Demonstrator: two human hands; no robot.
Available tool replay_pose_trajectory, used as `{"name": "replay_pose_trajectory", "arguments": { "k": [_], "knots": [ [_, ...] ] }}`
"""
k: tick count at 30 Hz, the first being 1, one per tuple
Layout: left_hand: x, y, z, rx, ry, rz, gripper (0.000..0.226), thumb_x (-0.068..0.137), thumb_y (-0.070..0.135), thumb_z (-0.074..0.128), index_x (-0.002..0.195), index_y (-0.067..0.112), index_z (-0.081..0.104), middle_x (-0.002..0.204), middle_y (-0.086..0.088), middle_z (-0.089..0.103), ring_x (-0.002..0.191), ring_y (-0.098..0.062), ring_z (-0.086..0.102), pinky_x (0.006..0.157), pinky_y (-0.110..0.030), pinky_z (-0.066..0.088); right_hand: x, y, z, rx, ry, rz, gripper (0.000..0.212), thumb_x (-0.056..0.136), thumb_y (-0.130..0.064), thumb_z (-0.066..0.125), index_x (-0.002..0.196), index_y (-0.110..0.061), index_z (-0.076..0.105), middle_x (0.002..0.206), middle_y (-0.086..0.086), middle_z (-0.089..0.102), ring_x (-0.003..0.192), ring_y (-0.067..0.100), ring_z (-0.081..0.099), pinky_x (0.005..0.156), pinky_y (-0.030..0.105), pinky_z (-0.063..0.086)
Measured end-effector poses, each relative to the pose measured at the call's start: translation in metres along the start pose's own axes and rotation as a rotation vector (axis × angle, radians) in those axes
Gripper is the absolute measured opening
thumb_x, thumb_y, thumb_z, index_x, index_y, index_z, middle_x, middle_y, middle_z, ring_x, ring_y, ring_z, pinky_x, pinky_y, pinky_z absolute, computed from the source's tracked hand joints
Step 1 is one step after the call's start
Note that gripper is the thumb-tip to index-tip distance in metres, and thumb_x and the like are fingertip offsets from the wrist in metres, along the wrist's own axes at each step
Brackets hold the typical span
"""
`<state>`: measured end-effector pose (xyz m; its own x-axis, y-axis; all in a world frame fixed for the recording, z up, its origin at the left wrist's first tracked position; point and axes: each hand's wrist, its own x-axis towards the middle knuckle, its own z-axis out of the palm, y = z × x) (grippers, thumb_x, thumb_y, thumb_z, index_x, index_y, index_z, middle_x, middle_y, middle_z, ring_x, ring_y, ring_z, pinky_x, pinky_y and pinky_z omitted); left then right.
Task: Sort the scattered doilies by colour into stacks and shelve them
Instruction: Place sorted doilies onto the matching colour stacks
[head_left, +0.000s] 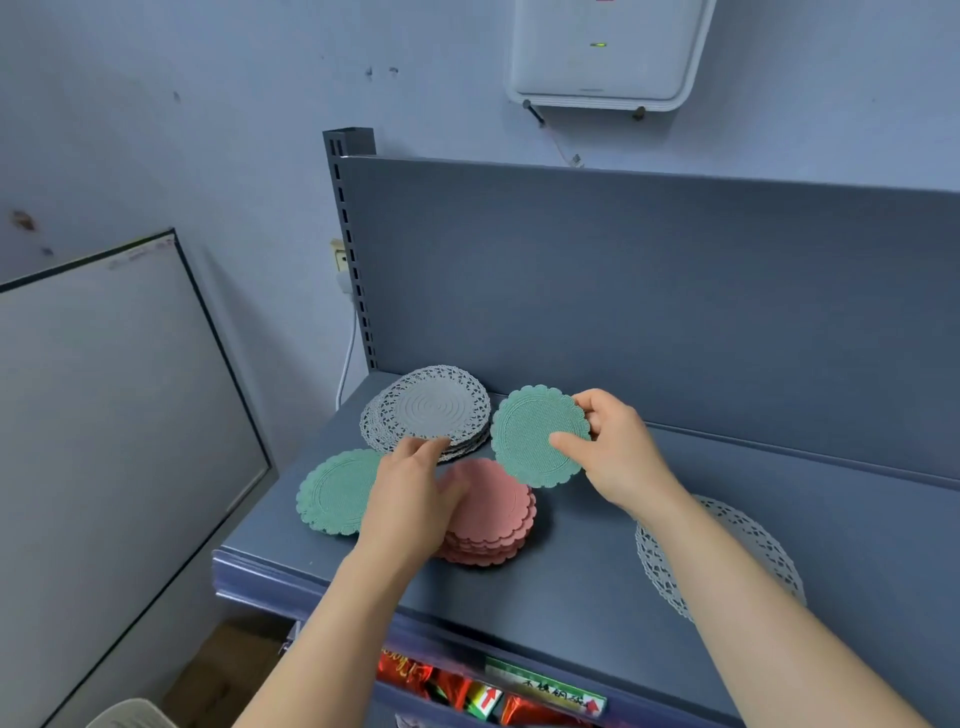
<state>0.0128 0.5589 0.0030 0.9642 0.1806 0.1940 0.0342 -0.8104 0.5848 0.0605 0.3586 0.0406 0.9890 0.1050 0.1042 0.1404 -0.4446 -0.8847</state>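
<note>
A slate-blue metal shelf top (597, 571) is stretching below a pale blue wall, its upright back panel (649, 291) closing the far side. The right hand (615, 449) is pinching a round teal-green scalloped doily (530, 431) at its three o'clock rim, thumb on the face, fingers behind, holding it tilted just above the shelf. It is looking thin, light and floppy, likely rubbery rather than brittle, so a rim pinch is suiting it; a flat one would want a fingertip slid under the edge. At seven o'clock from it a stack of pink scalloped doilies (493, 519) is lying; at ten o'clock, a stack of grey lace-edged doilies (434, 410), where the left hand (410, 501) is resting stretched fingers on the near edge, clasping nothing visible. A second teal-green doily (335, 491) is sitting at eight o'clock, probably the held one's home. A white lace doily (649, 566) is lying at five o'clock, partly under the right forearm. A framed whiteboard (114, 415) is leaning far left.
</note>
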Motion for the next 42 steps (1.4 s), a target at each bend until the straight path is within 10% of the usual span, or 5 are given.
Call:
{"name": "replay_pose_trajectory", "arguments": {
  "k": [4,7,16,23,42],
  "knots": [
    [-0.009,-0.005,-0.026,-0.248,0.059,-0.034,0.019,0.09,0.028,0.061,0.108,0.022,0.06,0.084,0.017,0.064,0.075,0.014,0.058,0.067,-0.003,0.039,0.002,-0.02,0.031,0.057,-0.152,-0.034,0.028,0.081,-0.008,0.068,0.107,-0.01,0.059,0.094,0.008,0.073,0.085,0.027,0.07,0.079,0.042,0.058],
    [-0.014,-0.023,-0.044,-0.248,0.168,-0.087,0.014,0.084,0.026,0.07,0.086,0.018,0.058,0.059,0.008,0.053,0.049,-0.001,0.044,0.05,-0.012,0.035,0.006,-0.031,0.068,0.025,-0.217,-0.093,0.034,0.078,-0.023,0.068,0.11,-0.016,0.06,0.098,0.004,0.07,0.077,0.026,0.069,0.076,0.044,0.057],
    [-0.022,-0.079,-0.069,-0.063,0.234,-0.271,0.036,0.087,0.028,0.065,0.12,0.014,0.061,0.066,0.009,0.054,0.07,-0.015,0.052,0.066,-0.025,0.036,0.013,-0.05,0.144,-0.31,-0.275,-0.208,0.036,0.082,-0.021,0.067,0.117,-0.017,0.058,0.075,-0.007,0.051,0.073,0.015,0.051,0.073,0.024,0.041],
    [-0.021,-0.083,-0.061,0.078,0.192,-0.296,0.044,0.087,0.033,0.063,0.127,0.016,0.056,0.116,-0.007,0.054,0.105,-0.027,0.054,0.087,-0.032,0.042,0.006,-0.044,0.144,-0.565,-0.302,-0.241,0.044,0.087,-0.029,0.063,0.128,-0.017,0.053,0.122,0.005,0.056,0.11,0.022,0.054,0.094,0.033,0.044],
    [-0.05,0.155,0.107,-0.009,-0.097,0.475,0.031,0.092,0.038,0.05,0.118,0.024,0.061,0.112,0.004,0.061,0.1,-0.021,0.053,0.083,-0.028,0.043,-0.109,0.078,-0.148,-0.699,0.163,0.144,0.043,0.095,-0.035,0.049,0.136,-0.021,0.049,0.141,-0.008,0.049,0.125,0.013,0.049,0.101,0.03,0.04]
  ]
}}
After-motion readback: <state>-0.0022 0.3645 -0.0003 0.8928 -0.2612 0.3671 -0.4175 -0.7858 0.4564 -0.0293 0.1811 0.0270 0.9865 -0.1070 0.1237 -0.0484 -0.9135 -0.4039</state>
